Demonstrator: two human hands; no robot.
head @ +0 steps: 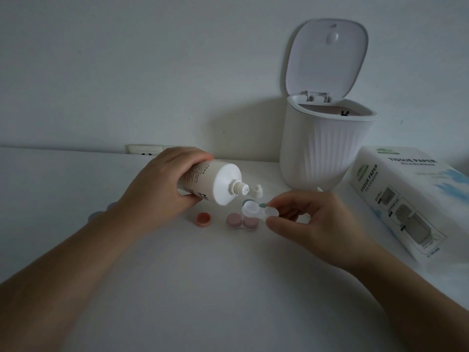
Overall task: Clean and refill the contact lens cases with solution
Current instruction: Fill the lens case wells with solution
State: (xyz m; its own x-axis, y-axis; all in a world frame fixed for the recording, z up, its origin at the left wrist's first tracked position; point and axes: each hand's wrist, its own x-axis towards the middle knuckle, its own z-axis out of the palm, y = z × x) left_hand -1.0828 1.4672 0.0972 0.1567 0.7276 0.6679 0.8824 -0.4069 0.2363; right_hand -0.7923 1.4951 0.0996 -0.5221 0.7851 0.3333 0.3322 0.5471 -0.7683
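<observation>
I am seeing a dim, bluish, underexposed view, soft throughout, with the bin [322, 146] throwing a broad shadow leftward on the wall [127, 72] and wide-angle bending showing near the edges.

We count two hands, the left hand [162, 186] and the right hand [312, 222]. There is one solution bottle [215, 182] and one small bottle cap [255, 191]. We see two contact lens cases: a clear case [256, 211] and a pink case [241, 222]. One loose pink lid [203, 219], one lidded bin [322, 146] and one tissue paper pack [411, 199] complete our count.
</observation>
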